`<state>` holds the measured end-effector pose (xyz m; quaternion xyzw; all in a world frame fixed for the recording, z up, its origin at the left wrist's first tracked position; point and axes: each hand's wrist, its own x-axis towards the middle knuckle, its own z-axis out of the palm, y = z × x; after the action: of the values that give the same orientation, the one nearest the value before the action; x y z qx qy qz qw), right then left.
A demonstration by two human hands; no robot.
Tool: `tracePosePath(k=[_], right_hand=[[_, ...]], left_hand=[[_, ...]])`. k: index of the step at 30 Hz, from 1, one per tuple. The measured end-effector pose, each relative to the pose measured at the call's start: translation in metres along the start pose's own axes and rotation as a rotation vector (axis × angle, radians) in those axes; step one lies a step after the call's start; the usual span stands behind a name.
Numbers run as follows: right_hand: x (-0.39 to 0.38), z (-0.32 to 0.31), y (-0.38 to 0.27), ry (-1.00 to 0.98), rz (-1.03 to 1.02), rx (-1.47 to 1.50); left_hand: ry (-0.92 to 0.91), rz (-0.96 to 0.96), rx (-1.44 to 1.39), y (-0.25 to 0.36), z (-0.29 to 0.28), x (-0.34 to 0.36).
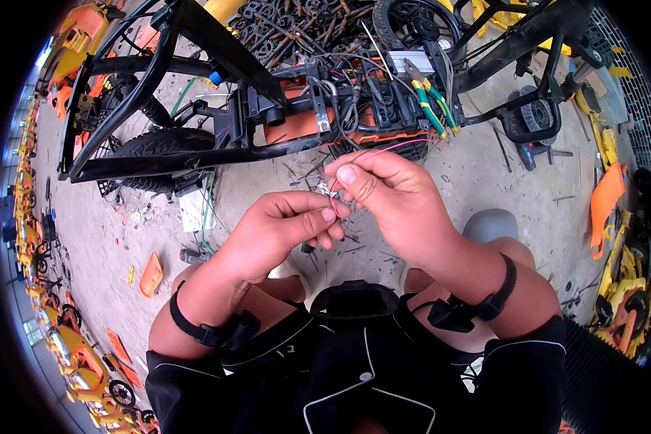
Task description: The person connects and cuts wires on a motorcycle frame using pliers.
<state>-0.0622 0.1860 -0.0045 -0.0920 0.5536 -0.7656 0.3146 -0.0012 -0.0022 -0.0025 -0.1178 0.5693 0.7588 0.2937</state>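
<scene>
Head view: handwork on a thin pink wire (pixel 398 145) beside a black frame (pixel 195 165). We see the wire in front of the seated person, between the hands and the frame's near edge; one stretch runs off to the right, toward the pliers (pixel 425 101). The left hand (pixel 286 220) pinches the wire between thumb and fingers; the right hand (pixel 394 192), just above and beside it, grips it likewise. We judge the work to be midway: the wire is out where both hands reach it, and a short stretch is gathered between the fingertips. Whether its strands are bared, twisted or joined, we cannot tell at this scale. Left to do, in our judgement, is finishing this stretch, since neither hand has let go. The pliers lie unheld on the frame, near loose cables (pixel 351 101) that remain untidied.
</scene>
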Motion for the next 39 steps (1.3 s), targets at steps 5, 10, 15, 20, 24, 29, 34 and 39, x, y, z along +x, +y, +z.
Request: tracePosePath(k=[5, 10, 15, 20, 24, 29, 34, 39], right_hand=[[0.002, -0.002, 0.002, 0.025, -0.025, -0.085], [0.003, -0.002, 0.004, 0.034, -0.056, -0.108], [0.003, -0.002, 0.005, 0.026, -0.083, -0.124], [0.003, -0.001, 0.007, 0.037, -0.096, -0.139], [0.003, 0.002, -0.001, 0.069, 0.0, -0.095], [0.006, -0.005, 0.0, 0.052, 0.063, -0.126], [0.011, -0.008, -0.003, 0.063, 0.092, -0.081], [0.016, -0.014, -0.007, 0.087, 0.109, -0.065]], left_hand=[[-0.006, 0.002, -0.01, 0.0, 0.0, 0.0], [0.0, 0.002, -0.009, 0.0, 0.001, 0.0], [-0.002, 0.001, -0.026, -0.001, 0.0, -0.001], [-0.001, 0.022, -0.042, -0.002, 0.0, -0.001], [0.009, 0.05, 0.014, 0.0, 0.001, -0.003], [0.0, 0.077, 0.041, -0.001, 0.0, -0.003], [0.006, 0.104, 0.166, -0.001, 0.003, -0.006], [0.014, 0.283, 0.571, -0.004, 0.007, -0.007]])
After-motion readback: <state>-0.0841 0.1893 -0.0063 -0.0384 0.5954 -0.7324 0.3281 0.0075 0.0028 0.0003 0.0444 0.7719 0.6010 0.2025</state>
